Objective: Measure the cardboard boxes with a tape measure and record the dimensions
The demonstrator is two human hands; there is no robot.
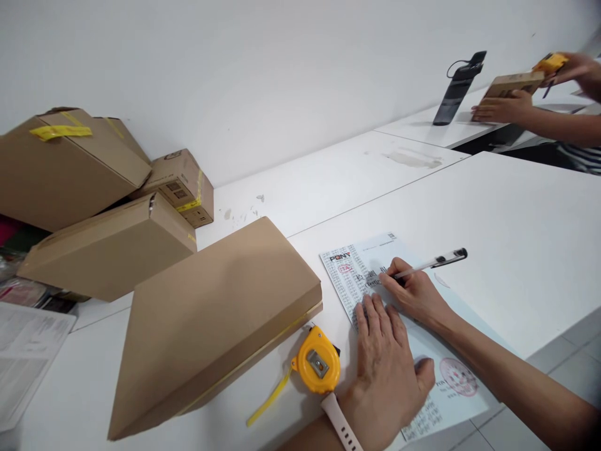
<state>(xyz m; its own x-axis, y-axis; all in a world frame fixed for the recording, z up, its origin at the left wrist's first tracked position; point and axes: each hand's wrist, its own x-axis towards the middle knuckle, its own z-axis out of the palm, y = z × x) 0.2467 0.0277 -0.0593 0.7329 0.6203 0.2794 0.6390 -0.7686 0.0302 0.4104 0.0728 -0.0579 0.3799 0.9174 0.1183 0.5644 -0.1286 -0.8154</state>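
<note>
A printed form (375, 250) with red stamps lies on the white table (516, 219). My left hand (387, 360) rests flat on the form with its fingers stretched out, pinning the paper down; a white watch strap shows at the wrist. My right hand (413, 291) is closed round a white and black pen (434, 261), whose tip touches the upper part of the form. A yellow tape measure (318, 366) with a short length of tape pulled out sits just left of my left hand, beside a flat cardboard box (211, 319).
Three more cardboard boxes (107, 188) are stacked at the back left against the wall. Papers (23, 351) lie at the left edge. At the far right another person's hands (504, 106) hold a small box and a yellow tool, near a dark stand (457, 91).
</note>
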